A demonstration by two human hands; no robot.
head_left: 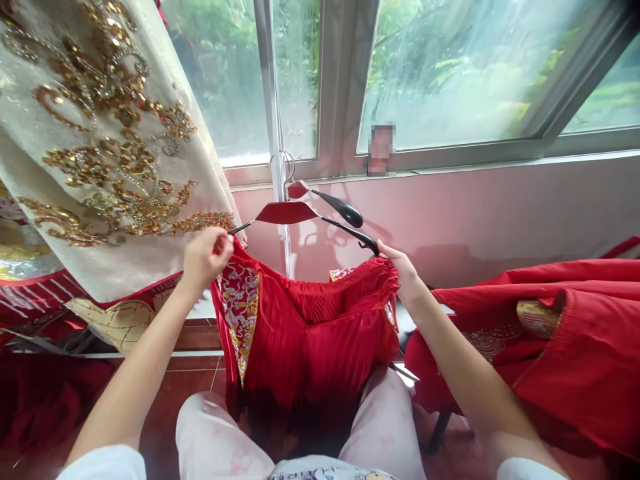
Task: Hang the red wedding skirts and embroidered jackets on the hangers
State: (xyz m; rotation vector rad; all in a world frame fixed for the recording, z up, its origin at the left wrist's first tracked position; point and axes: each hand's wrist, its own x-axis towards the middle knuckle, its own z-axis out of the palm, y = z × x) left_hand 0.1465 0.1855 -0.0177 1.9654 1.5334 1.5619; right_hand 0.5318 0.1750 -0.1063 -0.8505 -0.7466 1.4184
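Observation:
A red pleated garment [310, 347] with patterned side panels hangs between my hands from a hanger [287, 213] that has a red middle and black arms. My left hand [209, 257] is closed at the hanger's left end, where the garment's upper corner meets it; the fingertips are partly hidden. At the right end, my right hand [400, 267] pinches the gathered red fabric beside the hanger's black tip. Behind it, a second hanger [340, 205] with a black arm hangs by its metal hook on a white upright pole [277, 120].
A cream cloth [165, 193] with gold sequin embroidery hangs at the left. Red fabric [590, 360] is heaped at the right, with a gold-coloured piece [539, 319] on it. A window [450, 80] and a sill with a pixelated object [381, 150] lie ahead.

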